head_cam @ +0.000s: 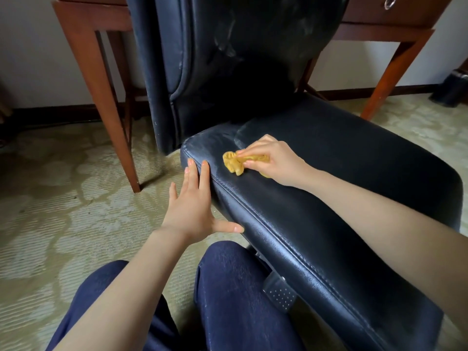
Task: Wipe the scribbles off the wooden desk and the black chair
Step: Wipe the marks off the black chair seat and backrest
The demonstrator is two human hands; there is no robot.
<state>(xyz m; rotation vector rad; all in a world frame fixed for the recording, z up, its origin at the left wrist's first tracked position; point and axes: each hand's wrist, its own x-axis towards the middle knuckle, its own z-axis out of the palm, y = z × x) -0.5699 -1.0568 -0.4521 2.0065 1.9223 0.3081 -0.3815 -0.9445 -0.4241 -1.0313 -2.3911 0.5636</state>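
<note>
The right hand (272,160) gripped a crumpled yellow cloth (234,163) on the black leather chair (329,158) seat; the left hand (192,198), open flat, braced its edge at nine o'clock; pale smears remained on the backrest, so wiping seemed unfinished; the wooden counter (379,29) top was out of view.

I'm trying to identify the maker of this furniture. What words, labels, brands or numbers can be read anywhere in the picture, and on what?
None: no readable text shows anywhere.
Black chair: only whitish smears, no label or brand.
Wooden desk: bare wood, no markings.
Yellow cloth in the right hand: no print.
Grey pedal under the seat: a pattern of dots, no letters.
</note>
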